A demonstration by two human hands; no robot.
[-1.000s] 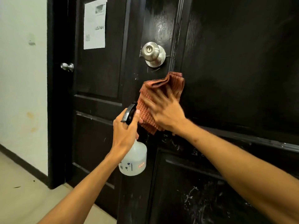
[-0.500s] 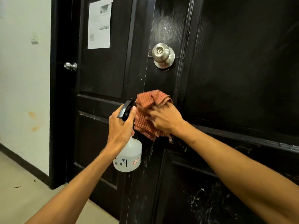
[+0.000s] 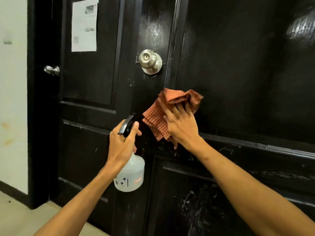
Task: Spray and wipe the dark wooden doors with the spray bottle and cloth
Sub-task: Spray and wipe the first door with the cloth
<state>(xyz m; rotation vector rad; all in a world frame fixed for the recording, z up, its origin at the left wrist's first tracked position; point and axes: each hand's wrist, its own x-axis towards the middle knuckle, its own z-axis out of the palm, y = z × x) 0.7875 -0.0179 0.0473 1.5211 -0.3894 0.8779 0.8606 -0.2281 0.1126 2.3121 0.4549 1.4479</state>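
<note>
Head view is showing 2 dark wooden doors (image 3: 238, 74) meeting at a vertical seam that is running down behind the right hand (image 3: 182, 127). That hand is pressing a red-orange checked cloth (image 3: 156, 121) flat against the wood. Its fingers are lying spread and mostly straight over the fabric and are slightly blurred. The upper fold of the cloth is bunching over the fingertips, and a loose corner is hanging just below the wrist.

The left hand (image 3: 121, 145) is gripping the neck of a translucent spray bottle (image 3: 130, 176), with its fingers curling around it beside the black trigger head (image 3: 127, 125). The bottle's round body is hanging upright below this hand, close to the door; I cannot tell whether it is touching. The nozzle is pointing at the wood just left of the cloth. The 2 hands are sitting near each other but apart.

A silver doorknob (image 3: 150, 61) is sitting above both hands, and a white printed sheet (image 3: 84, 24) is sticking to the panel up and left of the left hand. A smaller knob (image 3: 52, 70) is showing far to that hand's left. Whitish streaks (image 3: 192, 206) are marking the lower panel under the right forearm. A pale wall (image 3: 12, 99) and a light floor (image 3: 13, 217) are lying beyond the left arm.
</note>
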